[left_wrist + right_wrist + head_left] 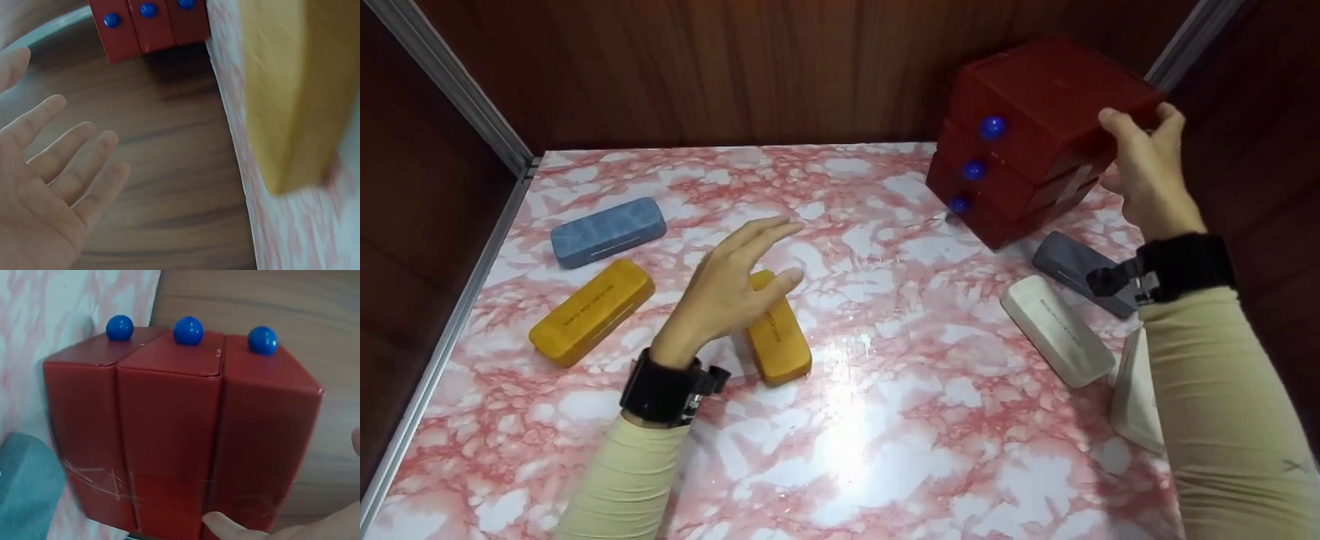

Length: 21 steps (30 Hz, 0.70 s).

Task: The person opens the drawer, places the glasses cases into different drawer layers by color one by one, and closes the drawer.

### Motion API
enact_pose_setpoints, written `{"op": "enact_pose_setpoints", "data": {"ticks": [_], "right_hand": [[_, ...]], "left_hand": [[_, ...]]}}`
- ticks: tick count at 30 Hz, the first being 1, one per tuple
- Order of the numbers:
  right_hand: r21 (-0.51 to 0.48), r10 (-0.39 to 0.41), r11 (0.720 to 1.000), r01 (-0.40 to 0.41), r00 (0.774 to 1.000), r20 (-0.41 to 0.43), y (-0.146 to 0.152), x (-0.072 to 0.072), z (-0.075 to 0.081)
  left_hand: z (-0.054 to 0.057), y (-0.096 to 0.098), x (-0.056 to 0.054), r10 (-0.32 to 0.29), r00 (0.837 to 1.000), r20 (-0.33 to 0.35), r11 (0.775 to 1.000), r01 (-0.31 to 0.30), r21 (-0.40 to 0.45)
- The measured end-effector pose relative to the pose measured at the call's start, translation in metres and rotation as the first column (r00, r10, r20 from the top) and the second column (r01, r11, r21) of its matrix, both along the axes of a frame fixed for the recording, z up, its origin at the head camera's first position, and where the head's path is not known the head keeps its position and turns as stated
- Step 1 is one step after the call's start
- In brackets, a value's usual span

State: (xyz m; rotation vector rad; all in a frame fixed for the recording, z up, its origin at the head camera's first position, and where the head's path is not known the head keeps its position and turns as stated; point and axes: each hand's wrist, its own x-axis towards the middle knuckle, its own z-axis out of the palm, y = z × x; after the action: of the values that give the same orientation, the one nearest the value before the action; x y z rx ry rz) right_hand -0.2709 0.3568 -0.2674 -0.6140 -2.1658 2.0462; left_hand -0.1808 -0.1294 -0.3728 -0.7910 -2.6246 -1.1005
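A red box (1035, 150) of three stacked drawers with blue knobs stands at the back right. My right hand (1155, 172) is at the right side of this box, fingers spread; in the right wrist view a fingertip (219, 523) lies against or just before its side. I cannot tell how firmly it touches. My left hand (731, 289) hovers above a yellow glasses case (780, 345), partly covering it, its fingers loosely extended and holding nothing. The left wrist view shows the spread fingers (84, 163) and a yellow case (281, 95) close by.
A blue glasses case (607, 231) and another yellow case (592, 311) lie at left. Near my right forearm are a dark grey case (1072, 262), a white case (1057, 330) and another white case (1136, 397), partly hidden. Wooden panels (720, 75) enclose the marbled table (885, 450).
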Motion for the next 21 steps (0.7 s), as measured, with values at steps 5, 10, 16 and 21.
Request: {"op": "enact_pose_setpoints", "data": {"ticks": [5,10,16,21], "right_hand": [[-0.141,0.04,0.99,-0.023,0.992,0.121,0.003,-0.019,0.001],[-0.254,0.056,0.967,-0.018,0.988,0.141,0.001,-0.029,-0.003],[-0.268,0.047,0.963,-0.02,0.995,0.093,-0.005,-0.031,-0.007],[-0.279,0.051,0.96,-0.031,0.997,0.063,-0.007,-0.033,-0.01]], "left_hand": [[-0.002,0.022,0.001,-0.041,0.999,-0.016,0.999,0.041,0.015],[-0.008,0.036,0.003,-0.074,0.997,-0.014,0.997,0.075,0.005],[-0.01,0.039,0.001,-0.081,0.996,-0.025,0.997,0.081,-0.001],[-0.009,0.035,-0.003,-0.074,0.997,-0.028,0.997,0.075,0.008]]}}
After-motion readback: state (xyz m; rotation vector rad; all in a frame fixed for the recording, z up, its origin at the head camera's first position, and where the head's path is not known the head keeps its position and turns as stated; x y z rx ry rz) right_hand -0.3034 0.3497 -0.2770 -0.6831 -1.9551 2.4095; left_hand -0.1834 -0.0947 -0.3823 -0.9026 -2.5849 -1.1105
